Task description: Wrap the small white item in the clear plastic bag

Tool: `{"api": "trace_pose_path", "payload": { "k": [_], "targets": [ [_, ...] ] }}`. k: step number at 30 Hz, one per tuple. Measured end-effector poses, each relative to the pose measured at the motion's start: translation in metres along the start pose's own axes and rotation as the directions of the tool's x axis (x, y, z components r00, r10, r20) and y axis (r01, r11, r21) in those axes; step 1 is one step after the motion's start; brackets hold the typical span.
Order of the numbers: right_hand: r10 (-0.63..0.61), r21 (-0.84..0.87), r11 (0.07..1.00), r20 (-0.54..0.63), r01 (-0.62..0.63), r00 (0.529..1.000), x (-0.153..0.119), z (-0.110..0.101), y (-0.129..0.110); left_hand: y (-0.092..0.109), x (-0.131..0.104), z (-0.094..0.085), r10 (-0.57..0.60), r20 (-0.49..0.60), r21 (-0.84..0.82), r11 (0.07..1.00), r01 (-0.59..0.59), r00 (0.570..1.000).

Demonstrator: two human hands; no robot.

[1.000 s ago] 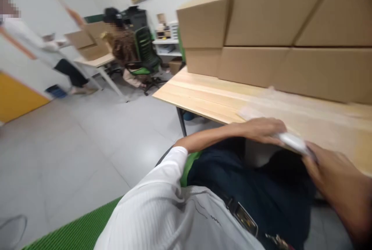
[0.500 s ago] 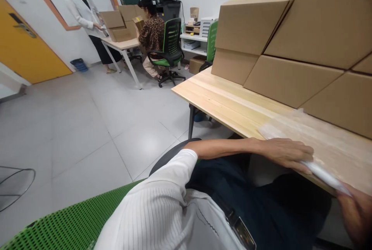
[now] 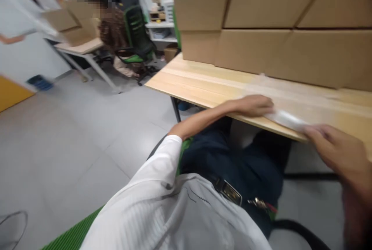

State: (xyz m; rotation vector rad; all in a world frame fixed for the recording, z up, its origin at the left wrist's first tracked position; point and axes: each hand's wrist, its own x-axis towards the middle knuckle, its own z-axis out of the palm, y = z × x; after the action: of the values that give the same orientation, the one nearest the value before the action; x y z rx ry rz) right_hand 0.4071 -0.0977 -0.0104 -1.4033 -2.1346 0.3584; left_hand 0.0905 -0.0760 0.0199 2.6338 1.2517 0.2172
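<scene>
At the near edge of the worktop [image 3: 203, 87], a clear plastic bag [image 3: 286, 120] lies lengthwise along that edge between the hands, the left hand [image 3: 252, 106] gripping its left end, the right hand [image 3: 328, 145] pinching its right end, boxes [image 3: 261, 21] behind.

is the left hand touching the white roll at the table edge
Touching. In the head view the left hand lies on one end of the white roll at the table edge, no gap showing, though the picture is blurred.
</scene>
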Motion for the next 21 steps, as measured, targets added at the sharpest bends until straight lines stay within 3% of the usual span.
{"api": "trace_pose_path", "payload": {
  "k": [3, 7, 15, 21],
  "targets": [
    [0.042, 0.050, 0.998, 0.060, -0.045, 0.997, 0.006, -0.004, -0.005, -0.025, 0.009, 0.001, -0.035, -0.132, -0.106, 0.994, 0.021, 0.991],
    [0.073, 0.097, 0.993, 0.008, -0.074, 0.997, 0.020, -0.009, -0.004, -0.053, 0.018, -0.004, -0.145, -0.213, -0.218, 0.971, 0.098, 0.966],
    [0.106, 0.131, 0.986, -0.031, -0.101, 0.994, 0.027, -0.004, 0.000, -0.051, -0.009, -0.025, -0.192, -0.157, -0.290, 0.947, 0.140, 0.969],
    [0.124, 0.085, 0.989, -0.085, -0.117, 0.989, 0.031, 0.004, 0.011, -0.062, -0.002, -0.022, -0.259, -0.104, -0.536, 0.828, 0.165, 0.960]
  ]
}}
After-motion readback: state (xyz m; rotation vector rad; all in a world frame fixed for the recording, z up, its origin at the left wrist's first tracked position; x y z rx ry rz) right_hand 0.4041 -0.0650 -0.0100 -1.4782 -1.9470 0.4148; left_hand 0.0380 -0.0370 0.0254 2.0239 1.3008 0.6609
